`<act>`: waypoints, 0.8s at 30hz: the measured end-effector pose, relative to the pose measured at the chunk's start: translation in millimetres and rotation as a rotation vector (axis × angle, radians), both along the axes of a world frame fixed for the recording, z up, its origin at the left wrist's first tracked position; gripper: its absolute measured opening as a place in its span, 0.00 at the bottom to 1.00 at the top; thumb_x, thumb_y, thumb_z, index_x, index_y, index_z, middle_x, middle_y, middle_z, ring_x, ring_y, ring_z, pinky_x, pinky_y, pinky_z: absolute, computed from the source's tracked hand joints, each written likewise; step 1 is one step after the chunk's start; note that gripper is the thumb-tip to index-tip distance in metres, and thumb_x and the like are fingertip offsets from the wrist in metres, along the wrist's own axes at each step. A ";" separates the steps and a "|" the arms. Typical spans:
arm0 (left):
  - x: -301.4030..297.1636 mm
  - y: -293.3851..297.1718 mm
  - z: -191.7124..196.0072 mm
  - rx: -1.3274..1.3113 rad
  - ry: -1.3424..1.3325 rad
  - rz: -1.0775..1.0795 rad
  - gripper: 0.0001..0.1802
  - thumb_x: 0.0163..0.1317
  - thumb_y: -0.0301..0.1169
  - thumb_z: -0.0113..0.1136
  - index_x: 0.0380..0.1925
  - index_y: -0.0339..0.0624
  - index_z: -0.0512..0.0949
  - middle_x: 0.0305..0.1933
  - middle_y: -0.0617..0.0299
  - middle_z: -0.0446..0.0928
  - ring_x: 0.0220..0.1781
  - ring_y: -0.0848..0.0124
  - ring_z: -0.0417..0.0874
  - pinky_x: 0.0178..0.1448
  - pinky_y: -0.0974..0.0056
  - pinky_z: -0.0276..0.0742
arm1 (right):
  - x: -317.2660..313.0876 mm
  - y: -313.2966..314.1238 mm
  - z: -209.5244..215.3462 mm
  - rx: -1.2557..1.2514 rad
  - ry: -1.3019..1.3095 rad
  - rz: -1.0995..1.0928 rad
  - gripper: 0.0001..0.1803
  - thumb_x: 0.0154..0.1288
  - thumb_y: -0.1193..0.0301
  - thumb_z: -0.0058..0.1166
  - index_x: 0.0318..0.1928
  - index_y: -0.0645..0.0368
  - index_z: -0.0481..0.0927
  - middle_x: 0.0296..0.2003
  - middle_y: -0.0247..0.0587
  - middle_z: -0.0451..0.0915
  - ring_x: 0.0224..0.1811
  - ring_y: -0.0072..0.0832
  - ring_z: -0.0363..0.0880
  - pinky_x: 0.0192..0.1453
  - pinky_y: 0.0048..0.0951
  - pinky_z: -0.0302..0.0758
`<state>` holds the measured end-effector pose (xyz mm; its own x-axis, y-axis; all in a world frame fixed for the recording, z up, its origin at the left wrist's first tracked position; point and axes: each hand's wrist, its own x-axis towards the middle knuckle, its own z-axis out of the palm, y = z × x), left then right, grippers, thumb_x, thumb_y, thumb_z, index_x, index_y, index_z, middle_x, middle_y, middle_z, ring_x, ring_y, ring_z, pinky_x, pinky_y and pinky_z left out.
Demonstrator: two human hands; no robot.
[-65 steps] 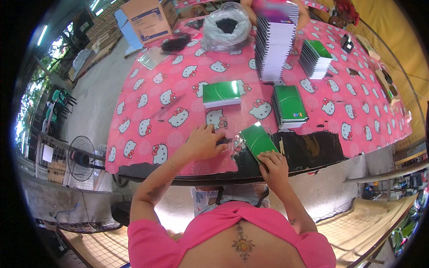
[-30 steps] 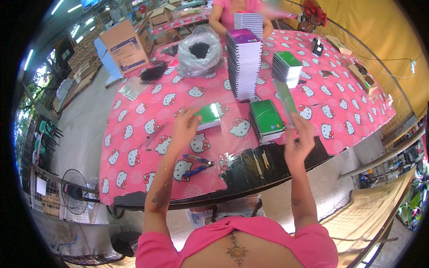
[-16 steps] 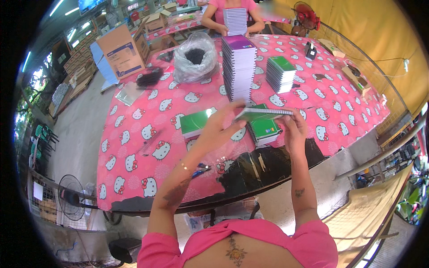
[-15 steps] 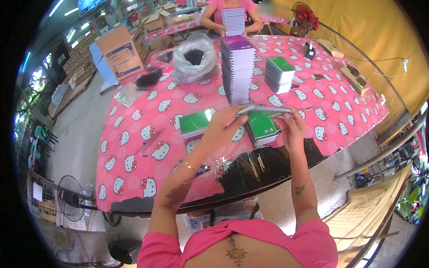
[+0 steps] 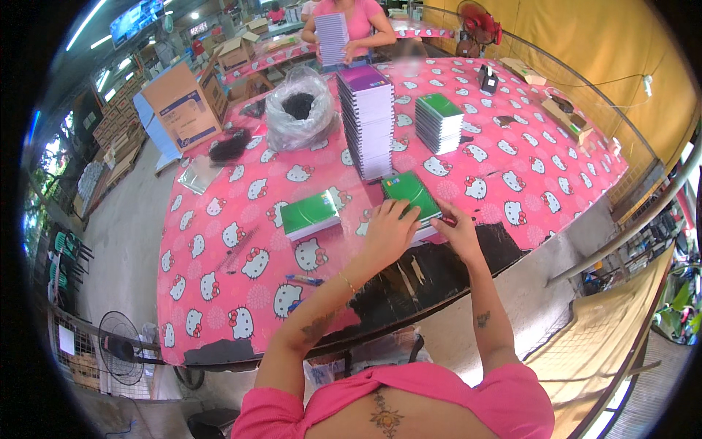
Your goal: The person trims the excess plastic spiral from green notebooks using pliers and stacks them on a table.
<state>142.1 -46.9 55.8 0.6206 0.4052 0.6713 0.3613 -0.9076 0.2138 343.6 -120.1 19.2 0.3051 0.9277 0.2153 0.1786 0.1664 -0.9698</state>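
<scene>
My left hand lies flat on the near end of a green-covered spiral notebook that tops a short stack on the pink patterned table. My right hand presses against the stack's right near corner. A second short stack of green notebooks lies to the left of my hands. Farther back stand a tall stack with a purple cover and a medium green-topped stack.
A clear plastic bag with dark contents and a cardboard box stand at the back left. A pen lies near the table's front. A person in pink holds notebooks at the far side. A fan stands below left.
Earlier I held a green notebook up in both hands above the table; now it lies on the short stack on the right, with both hands lowered onto it.
</scene>
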 end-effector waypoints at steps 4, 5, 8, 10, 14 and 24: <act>4.7 2.6 3.5 -0.043 0.016 -0.035 0.17 0.62 0.38 0.65 0.50 0.46 0.83 0.53 0.55 0.78 0.56 0.54 0.76 0.56 0.49 0.74 | 5.8 -4.4 1.2 -0.042 0.092 0.029 0.33 0.63 0.75 0.66 0.67 0.69 0.70 0.59 0.47 0.79 0.58 0.28 0.78 0.63 0.31 0.74; 4.5 2.2 6.3 -0.043 0.017 -0.037 0.17 0.62 0.38 0.65 0.50 0.46 0.83 0.53 0.55 0.78 0.56 0.54 0.76 0.56 0.49 0.74 | 4.6 -5.6 2.2 -0.042 0.094 0.027 0.33 0.63 0.75 0.66 0.67 0.69 0.70 0.59 0.47 0.79 0.58 0.28 0.78 0.63 0.31 0.74; -0.2 13.5 16.6 -0.060 -0.002 -0.007 0.19 0.63 0.40 0.65 0.50 0.44 0.82 0.52 0.53 0.79 0.55 0.52 0.78 0.58 0.48 0.73 | -10.6 -7.8 11.7 0.010 0.012 0.031 0.33 0.65 0.73 0.65 0.68 0.68 0.69 0.61 0.51 0.77 0.63 0.35 0.75 0.68 0.36 0.69; 13.4 39.7 25.1 -0.066 -0.208 0.048 0.22 0.65 0.43 0.62 0.52 0.41 0.81 0.55 0.49 0.78 0.57 0.49 0.78 0.60 0.47 0.72 | -31.9 -13.8 16.2 0.293 -0.520 -0.404 0.36 0.67 0.71 0.62 0.72 0.65 0.64 0.65 0.56 0.71 0.69 0.42 0.67 0.74 0.41 0.60; 50.0 109.4 23.4 -0.409 0.107 0.143 0.31 0.71 0.54 0.50 0.53 0.34 0.78 0.49 0.37 0.81 0.52 0.40 0.82 0.58 0.43 0.76 | -77.2 -0.3 9.2 0.287 -0.277 -0.792 0.33 0.74 0.63 0.54 0.73 0.63 0.60 0.71 0.54 0.62 0.74 0.43 0.59 0.77 0.44 0.52; 55.5 126.5 4.7 -0.618 0.332 0.169 0.32 0.71 0.54 0.46 0.43 0.32 0.82 0.46 0.34 0.82 0.51 0.39 0.83 0.58 0.40 0.77 | -96.4 -2.1 15.2 -0.276 0.956 -0.135 0.49 0.71 0.34 0.39 0.78 0.55 0.50 0.78 0.46 0.49 0.81 0.38 0.42 0.79 0.56 0.31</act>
